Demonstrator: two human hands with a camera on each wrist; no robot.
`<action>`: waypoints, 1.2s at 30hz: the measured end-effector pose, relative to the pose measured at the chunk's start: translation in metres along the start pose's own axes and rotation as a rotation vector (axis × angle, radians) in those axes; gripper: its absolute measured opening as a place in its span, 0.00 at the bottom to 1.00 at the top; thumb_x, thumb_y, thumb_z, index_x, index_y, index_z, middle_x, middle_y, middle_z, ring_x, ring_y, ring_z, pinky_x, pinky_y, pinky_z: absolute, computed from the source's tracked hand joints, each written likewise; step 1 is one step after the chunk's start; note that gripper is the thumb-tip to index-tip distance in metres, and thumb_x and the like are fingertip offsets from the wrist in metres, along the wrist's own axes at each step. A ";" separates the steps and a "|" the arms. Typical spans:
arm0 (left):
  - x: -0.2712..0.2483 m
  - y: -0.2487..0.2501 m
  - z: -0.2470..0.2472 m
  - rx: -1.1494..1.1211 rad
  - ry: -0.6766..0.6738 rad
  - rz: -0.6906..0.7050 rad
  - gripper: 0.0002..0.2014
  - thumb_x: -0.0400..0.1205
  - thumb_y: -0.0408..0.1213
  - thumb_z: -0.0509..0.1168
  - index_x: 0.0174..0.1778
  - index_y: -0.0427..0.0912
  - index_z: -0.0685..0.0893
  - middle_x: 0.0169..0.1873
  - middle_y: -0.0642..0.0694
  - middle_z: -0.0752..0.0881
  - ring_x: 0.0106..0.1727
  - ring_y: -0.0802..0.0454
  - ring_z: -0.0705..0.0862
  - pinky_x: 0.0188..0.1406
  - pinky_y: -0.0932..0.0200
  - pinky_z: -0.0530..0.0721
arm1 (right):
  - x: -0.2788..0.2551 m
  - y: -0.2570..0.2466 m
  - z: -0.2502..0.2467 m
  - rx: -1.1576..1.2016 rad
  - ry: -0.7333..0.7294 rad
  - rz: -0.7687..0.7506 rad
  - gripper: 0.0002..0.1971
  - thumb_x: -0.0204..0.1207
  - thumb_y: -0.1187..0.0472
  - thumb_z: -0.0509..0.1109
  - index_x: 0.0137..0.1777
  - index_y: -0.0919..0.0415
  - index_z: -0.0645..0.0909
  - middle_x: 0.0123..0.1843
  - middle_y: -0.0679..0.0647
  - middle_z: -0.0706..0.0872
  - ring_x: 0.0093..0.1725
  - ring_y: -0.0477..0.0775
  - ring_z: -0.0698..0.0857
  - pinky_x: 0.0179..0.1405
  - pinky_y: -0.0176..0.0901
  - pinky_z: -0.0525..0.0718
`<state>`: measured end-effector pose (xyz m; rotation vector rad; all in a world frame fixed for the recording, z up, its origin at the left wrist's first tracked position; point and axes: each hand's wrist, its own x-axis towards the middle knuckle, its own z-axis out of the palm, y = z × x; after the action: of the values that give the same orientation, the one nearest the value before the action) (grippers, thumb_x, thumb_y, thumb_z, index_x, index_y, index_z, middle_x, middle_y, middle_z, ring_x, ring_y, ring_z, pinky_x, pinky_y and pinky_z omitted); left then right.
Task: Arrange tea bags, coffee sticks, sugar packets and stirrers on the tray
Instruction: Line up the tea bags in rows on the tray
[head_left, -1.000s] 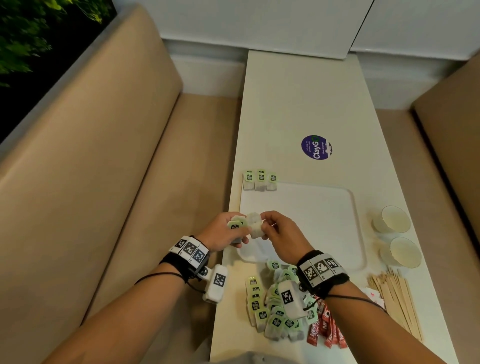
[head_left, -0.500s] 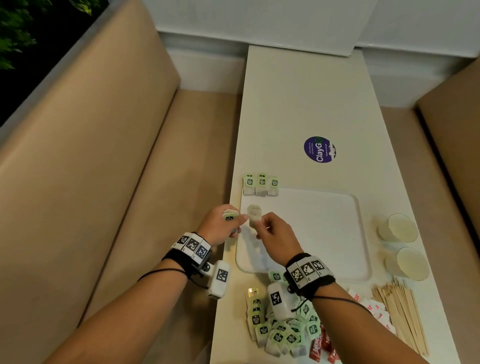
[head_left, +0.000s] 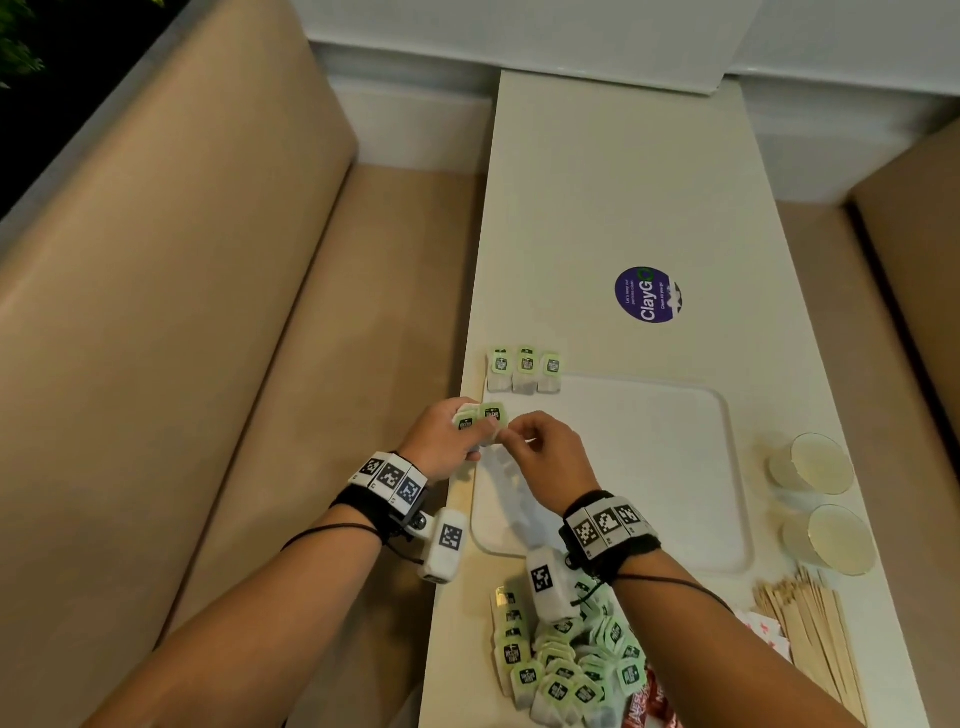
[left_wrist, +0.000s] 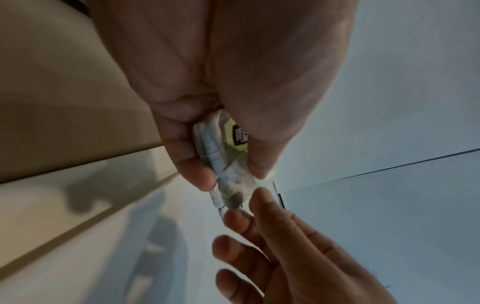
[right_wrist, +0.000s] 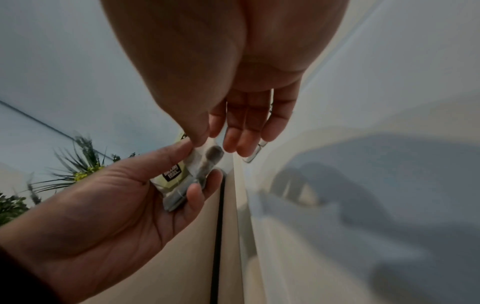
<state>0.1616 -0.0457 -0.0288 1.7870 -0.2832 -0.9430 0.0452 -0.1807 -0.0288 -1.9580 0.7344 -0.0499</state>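
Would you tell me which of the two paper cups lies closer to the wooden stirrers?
The nearer paper cup, lying just beyond the wooden stirrers; the other paper cup lies farther up the table.

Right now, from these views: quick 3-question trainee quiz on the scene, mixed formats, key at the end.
1. True or false: three tea bags lie in a row at the tray's far left corner.
2. What does the left hand hold? A) stirrers B) small stack of tea bags C) a cup
3. Fill in: the right hand pinches the ___ of that stack with thumb and forefinger.

Key
1. True.
2. B.
3. Edge; its other fingers stay straight.
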 end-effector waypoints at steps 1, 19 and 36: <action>0.000 0.000 -0.001 0.018 -0.008 0.000 0.07 0.84 0.42 0.72 0.47 0.43 0.87 0.30 0.49 0.86 0.31 0.52 0.83 0.35 0.56 0.85 | 0.001 0.002 0.000 -0.002 -0.014 0.012 0.07 0.81 0.51 0.75 0.50 0.53 0.86 0.41 0.46 0.89 0.35 0.38 0.85 0.36 0.27 0.79; 0.026 -0.001 -0.001 -0.265 -0.014 -0.190 0.23 0.77 0.09 0.58 0.53 0.42 0.81 0.50 0.40 0.88 0.53 0.43 0.86 0.52 0.52 0.88 | 0.065 0.007 0.012 -0.128 0.005 0.186 0.17 0.83 0.55 0.71 0.37 0.65 0.88 0.35 0.58 0.90 0.41 0.62 0.88 0.46 0.51 0.87; 0.030 -0.012 -0.010 -0.345 -0.072 -0.200 0.27 0.79 0.12 0.66 0.70 0.40 0.75 0.60 0.38 0.88 0.60 0.44 0.89 0.55 0.53 0.91 | 0.084 0.001 0.020 -0.295 0.013 0.249 0.18 0.82 0.48 0.69 0.31 0.52 0.83 0.28 0.49 0.82 0.36 0.57 0.83 0.36 0.41 0.76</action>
<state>0.1858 -0.0518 -0.0515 1.4833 0.0160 -1.1251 0.1200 -0.2080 -0.0621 -2.1271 1.0361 0.2080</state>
